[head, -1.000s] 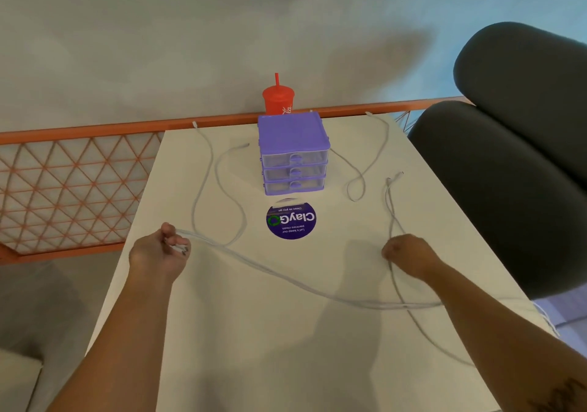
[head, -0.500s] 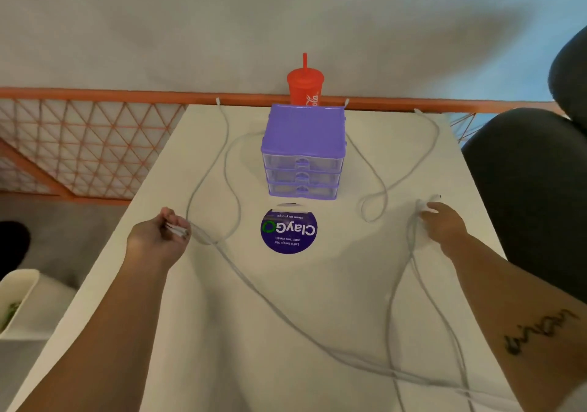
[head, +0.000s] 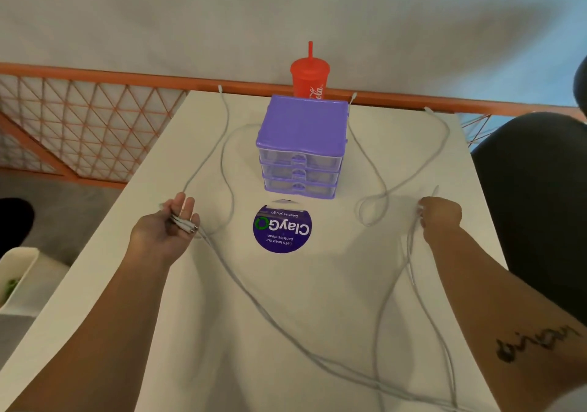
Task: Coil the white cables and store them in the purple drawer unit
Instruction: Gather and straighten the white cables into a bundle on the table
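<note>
Opens left hand [head: 165,230] palm-up, fingers loosely spread, ends of white cables [head: 190,228] lying across it (clenched before). Pinches strands in right hand [head: 440,217], right of purple drawer unit [head: 301,132].

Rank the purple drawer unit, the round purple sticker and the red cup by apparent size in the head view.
1. purple drawer unit: largest by far.
2. round purple sticker.
3. red cup: smallest as seen, but farther back and partly hidden behind the drawer unit, so that rank is unsure.
</note>
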